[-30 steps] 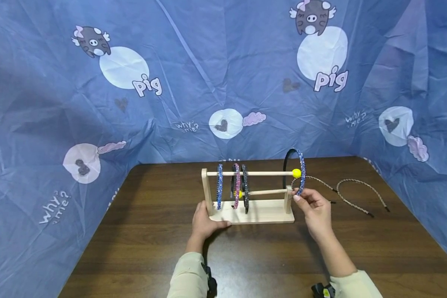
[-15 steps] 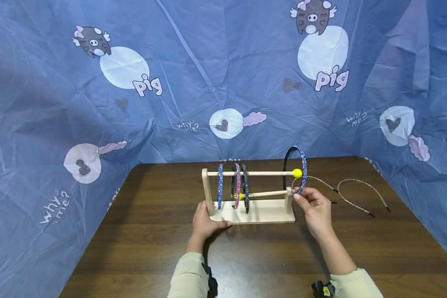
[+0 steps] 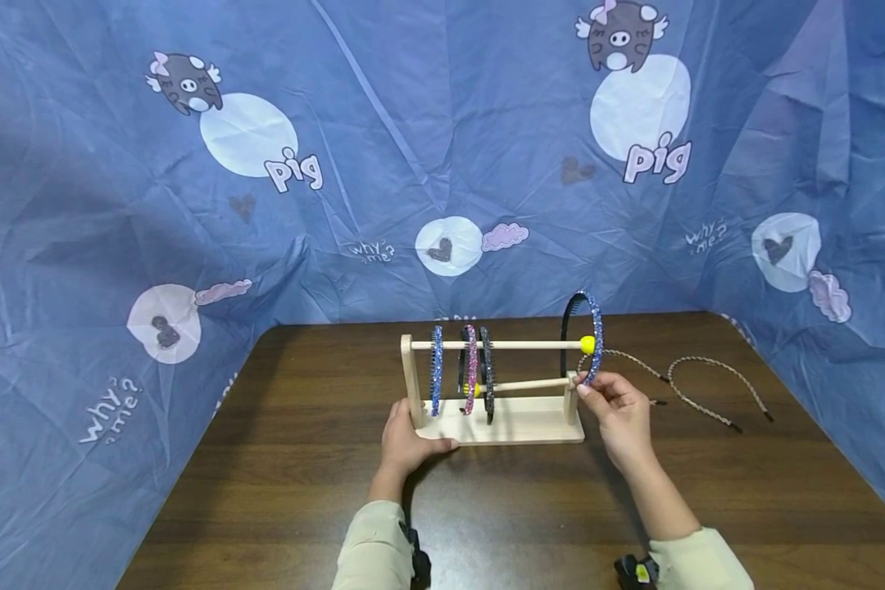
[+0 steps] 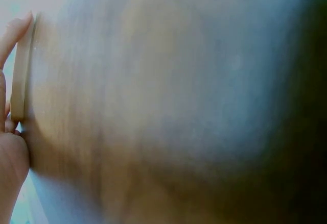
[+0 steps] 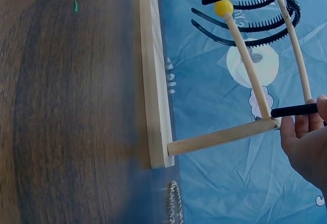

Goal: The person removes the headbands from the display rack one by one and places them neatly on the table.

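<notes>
A wooden headband stand (image 3: 534, 424) with two rods stands on the table. My left hand (image 3: 404, 447) grips the left end of its base, thumb along the front edge; the left wrist view shows the fingers around the board (image 4: 21, 76). Between thumb and fingers, my right hand (image 3: 625, 422) pinches the lower end of a blue glitter headband (image 3: 598, 328). This headband is upright around the yellow-balled tip of the upper rod; its black end (image 5: 296, 110) shows in the right wrist view. Farther left hang blue (image 3: 436, 373), pink (image 3: 472, 369) and black (image 3: 488, 373) headbands.
Two braided headbands lie on the brown table (image 3: 302, 492) at the right, one (image 3: 696, 358) in full view and another (image 3: 630, 357) partly behind my right hand. A blue patterned cloth (image 3: 383, 164) hangs behind and at both sides.
The right hand and its blue headband shift slightly right, then a little back left over the rod tip. My left hand stays on the stand's base.
</notes>
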### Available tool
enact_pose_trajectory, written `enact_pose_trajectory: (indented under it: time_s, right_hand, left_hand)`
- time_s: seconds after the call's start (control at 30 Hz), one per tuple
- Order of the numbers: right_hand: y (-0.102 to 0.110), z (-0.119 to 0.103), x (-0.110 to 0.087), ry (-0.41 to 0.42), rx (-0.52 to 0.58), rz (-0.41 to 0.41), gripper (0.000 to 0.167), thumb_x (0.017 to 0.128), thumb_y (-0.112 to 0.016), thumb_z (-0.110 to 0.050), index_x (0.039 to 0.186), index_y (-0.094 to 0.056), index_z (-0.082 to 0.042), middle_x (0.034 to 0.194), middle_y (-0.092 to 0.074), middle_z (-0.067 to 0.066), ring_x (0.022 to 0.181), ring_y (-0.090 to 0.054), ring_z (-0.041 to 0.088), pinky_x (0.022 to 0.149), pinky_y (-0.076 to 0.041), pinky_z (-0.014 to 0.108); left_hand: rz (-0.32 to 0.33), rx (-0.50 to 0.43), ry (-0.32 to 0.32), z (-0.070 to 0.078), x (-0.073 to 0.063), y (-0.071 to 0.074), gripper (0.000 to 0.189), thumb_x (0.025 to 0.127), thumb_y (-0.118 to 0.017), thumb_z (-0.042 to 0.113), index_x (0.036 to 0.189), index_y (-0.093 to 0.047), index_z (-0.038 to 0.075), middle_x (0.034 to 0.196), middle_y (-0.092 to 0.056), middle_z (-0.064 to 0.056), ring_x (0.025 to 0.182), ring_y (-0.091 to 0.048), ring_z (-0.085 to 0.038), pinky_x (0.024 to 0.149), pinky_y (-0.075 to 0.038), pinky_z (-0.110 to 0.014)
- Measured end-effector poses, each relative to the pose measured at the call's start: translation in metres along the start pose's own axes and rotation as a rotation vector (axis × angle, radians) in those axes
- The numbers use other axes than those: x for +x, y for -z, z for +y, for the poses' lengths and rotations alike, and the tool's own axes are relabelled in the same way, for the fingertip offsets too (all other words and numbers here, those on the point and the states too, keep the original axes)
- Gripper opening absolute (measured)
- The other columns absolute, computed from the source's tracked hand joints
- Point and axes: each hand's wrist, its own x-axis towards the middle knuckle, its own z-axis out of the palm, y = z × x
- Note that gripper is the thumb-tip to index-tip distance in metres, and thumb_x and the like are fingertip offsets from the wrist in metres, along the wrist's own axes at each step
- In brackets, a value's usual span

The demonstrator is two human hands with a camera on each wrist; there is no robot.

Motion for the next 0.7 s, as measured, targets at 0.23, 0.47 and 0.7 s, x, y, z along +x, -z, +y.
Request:
enact_pose_trajectory:
  time_s: [0.23,0.47,0.7]
  right_hand:
    - [-0.0002,0.0036,0.0022,-0.015,-0.016,0.006,0.008,0.08,-0.056,0.02,0.085,-0.058,0.015,0.087,-0.068,0.008,0.082,-0.063,0.015,0.075,-0.05,0.023]
    - [-0.0008,0.0072,0.0043,-0.008,-0.021,-0.004,0.009,0.08,-0.056,0.021,0.086,-0.058,0.015,0.088,-0.068,0.011,0.082,-0.063,0.015,0.076,-0.05,0.023]
    - [-0.0026,0.0069,0.0055,-0.013,-0.023,-0.01,0.007,0.08,-0.056,0.021,0.086,-0.056,0.017,0.089,-0.068,0.01,0.083,-0.064,0.015,0.075,-0.05,0.022]
  left_hand:
    - [-0.008,-0.004,0.01,0.0022,-0.001,0.0016,0.081,0.041,-0.093,0.033,0.106,-0.054,0.007,0.101,-0.052,-0.005,0.092,-0.053,-0.025,0.085,-0.043,-0.039]
    - [-0.009,-0.017,0.01,0.0013,-0.0005,0.0017,0.081,0.04,-0.093,0.033,0.106,-0.054,0.008,0.101,-0.052,-0.004,0.092,-0.053,-0.024,0.085,-0.043,-0.038]
    - [-0.01,-0.013,0.009,0.0004,0.0,0.0016,0.082,0.04,-0.093,0.034,0.108,-0.054,0.007,0.102,-0.052,-0.005,0.093,-0.053,-0.025,0.086,-0.043,-0.038]
